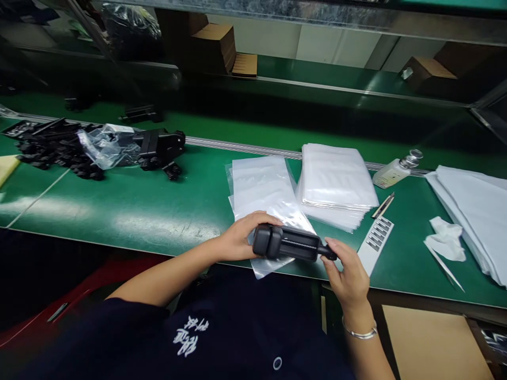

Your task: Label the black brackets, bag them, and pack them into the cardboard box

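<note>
Held level in front of me, just above the bench's front edge, is a long black plastic device (299,244) with a blocky end and a thin stub; its exact kind is unclear. My left hand (242,236) grips the blocky end, fingers wrapped behind it. At the other end, my right hand (348,272) pinches the stub between thumb and fingers. Clear plastic bags (263,182) lie flat below and behind the device. Beside them rises a thick stack of more plastic bags (335,174). A sheet of black-printed labels (377,240) lies near my right hand.
Several black devices (59,148) are piled at the left with crumpled clear plastic (109,145). To the right are a pump bottle (396,170), a utility knife (383,205), tweezers (444,266), crumpled tissue (447,238) and white sheets (475,211). A metal-edged shelf (317,24) hangs overhead.
</note>
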